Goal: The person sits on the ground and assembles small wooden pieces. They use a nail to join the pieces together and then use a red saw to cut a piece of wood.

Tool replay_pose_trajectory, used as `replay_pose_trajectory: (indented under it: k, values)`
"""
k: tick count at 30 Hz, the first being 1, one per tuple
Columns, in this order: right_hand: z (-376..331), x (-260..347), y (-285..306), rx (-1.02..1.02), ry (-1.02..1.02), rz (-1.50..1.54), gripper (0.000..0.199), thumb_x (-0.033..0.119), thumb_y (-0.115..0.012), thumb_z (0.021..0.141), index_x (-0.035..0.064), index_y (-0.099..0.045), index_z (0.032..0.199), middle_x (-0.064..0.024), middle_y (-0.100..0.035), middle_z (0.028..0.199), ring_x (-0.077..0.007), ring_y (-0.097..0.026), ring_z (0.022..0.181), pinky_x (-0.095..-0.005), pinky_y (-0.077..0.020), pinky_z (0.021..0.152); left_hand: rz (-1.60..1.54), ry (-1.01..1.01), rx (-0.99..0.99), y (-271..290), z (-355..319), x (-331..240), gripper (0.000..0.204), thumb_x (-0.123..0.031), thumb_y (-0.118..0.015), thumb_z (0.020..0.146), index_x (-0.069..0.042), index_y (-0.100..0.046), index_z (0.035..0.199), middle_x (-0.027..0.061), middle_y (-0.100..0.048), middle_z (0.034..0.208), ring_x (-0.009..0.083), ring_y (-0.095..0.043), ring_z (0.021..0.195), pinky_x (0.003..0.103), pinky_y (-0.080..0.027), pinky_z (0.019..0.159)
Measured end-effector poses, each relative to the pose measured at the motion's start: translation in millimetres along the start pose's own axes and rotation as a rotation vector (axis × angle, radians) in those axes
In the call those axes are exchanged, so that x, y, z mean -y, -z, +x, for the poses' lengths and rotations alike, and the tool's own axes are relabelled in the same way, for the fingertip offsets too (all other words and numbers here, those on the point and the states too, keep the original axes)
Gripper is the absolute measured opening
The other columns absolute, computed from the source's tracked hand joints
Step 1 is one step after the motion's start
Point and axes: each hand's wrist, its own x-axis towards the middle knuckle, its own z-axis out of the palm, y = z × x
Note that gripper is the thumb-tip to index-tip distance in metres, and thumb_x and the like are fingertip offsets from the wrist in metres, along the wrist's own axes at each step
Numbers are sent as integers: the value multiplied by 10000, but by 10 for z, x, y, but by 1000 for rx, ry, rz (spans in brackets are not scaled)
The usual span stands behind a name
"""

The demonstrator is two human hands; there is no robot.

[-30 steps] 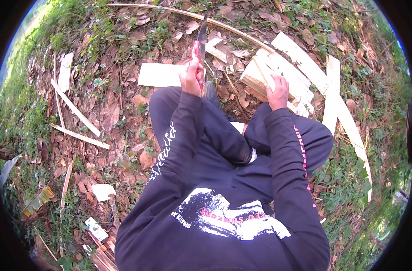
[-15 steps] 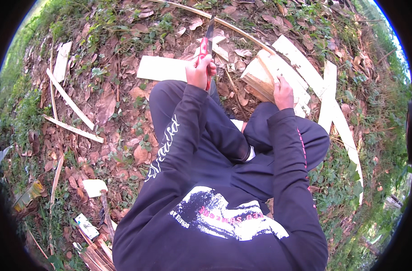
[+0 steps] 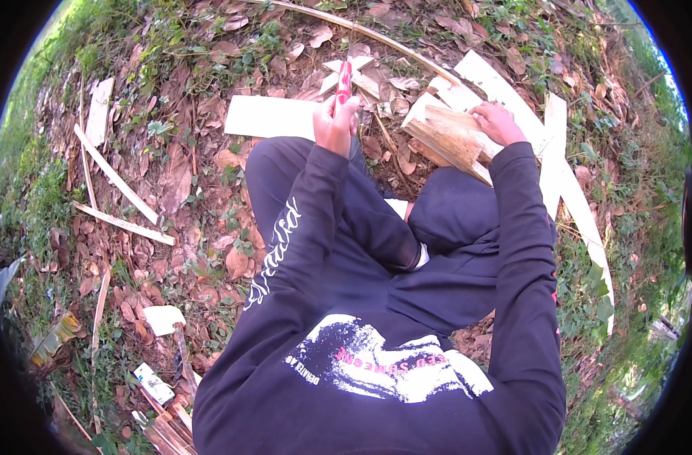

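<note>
My left hand [image 3: 335, 125] is closed around the red handle of a knife [image 3: 345, 82], held upright above my bent left leg. Its blade points away from me and shows only as a thin, nearly edge-on line. My right hand [image 3: 499, 125] has its fingers curled on the far right end of a brown, rough-faced wood piece [image 3: 453, 130]. That piece lies tilted over other pale split wood just beyond my right knee. Its underside and my thumb's grip are partly hidden.
A pale flat board [image 3: 266, 116] lies beyond my left knee. Long pale strips [image 3: 585, 227] cross at the right, and a thin bent strip [image 3: 376, 36] arcs across the far side. Narrow strips [image 3: 118, 174] lie at left on leaf-covered ground. Split sticks [image 3: 164, 432] sit near left.
My right hand has moved right and slightly away, and the brown wood piece has tipped so its rough face shows. The knife has turned, its blade now appearing much thinner.
</note>
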Motion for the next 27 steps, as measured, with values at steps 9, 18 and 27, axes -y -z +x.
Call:
replay_pose_trajectory:
  k: [9,18,27]
  values:
    - [424,48,-524,-112,-137,159,273,207,-517,866,173,-713,1053,-87,-629,1150,-307,-524,1192,-548,-340,1036,0,59,210,-147,-303,-23,126,-112,-536,910,-16,-557,831,-44,-454,590,33,-376,469,213,-293,443]
    - [213,285,-590,-446,-24,79,289,309,-608,775,122,-688,981,-94,-550,1103,-292,-456,1196,-585,-177,1130,42,192,287,-318,-493,164,136,-141,-535,899,-8,-558,891,-51,-451,628,22,-360,513,205,-289,477]
    - [185,268,-574,-337,-150,148,369,350,-595,777,104,-717,1024,-124,-549,1085,-298,-467,1173,-592,-184,1097,27,171,323,-524,-750,450,240,-226,-531,887,12,-546,908,-47,-396,570,25,-303,454,206,-243,441]
